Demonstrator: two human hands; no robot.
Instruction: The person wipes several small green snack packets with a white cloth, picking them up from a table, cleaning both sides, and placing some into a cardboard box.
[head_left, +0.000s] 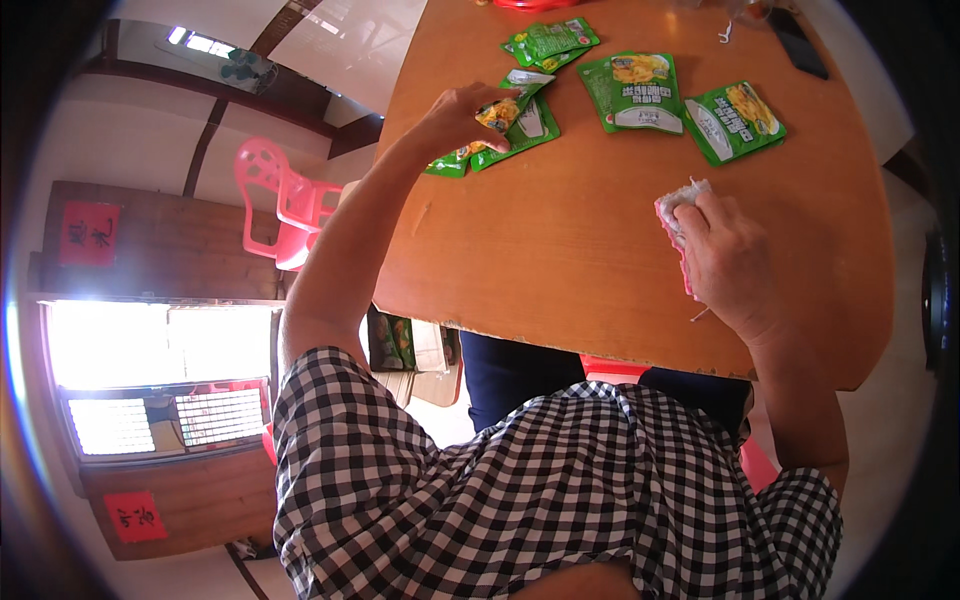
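Note:
My left hand (463, 112) reaches over the table's left side, its thumb and fingers on either side of a green foil food packet (501, 114) that is tilted and bent. More green packets (538, 124) lie partly beneath that packet and the hand. My right hand (731, 259) grips a folded white cloth with a pink edge (679, 199) against the tabletop, nearer to me on the right. Beyond it lie a pair of overlapping green packets (646, 94) and another small stack of packets (735, 124).
Further green packets (551, 41) overlap at the far left of the wooden table (555, 240). A dark phone (799, 43) and a small white item (725, 32) lie far right. A thin stick (700, 315) is by my right wrist. A pink plastic chair (281, 199) stands left.

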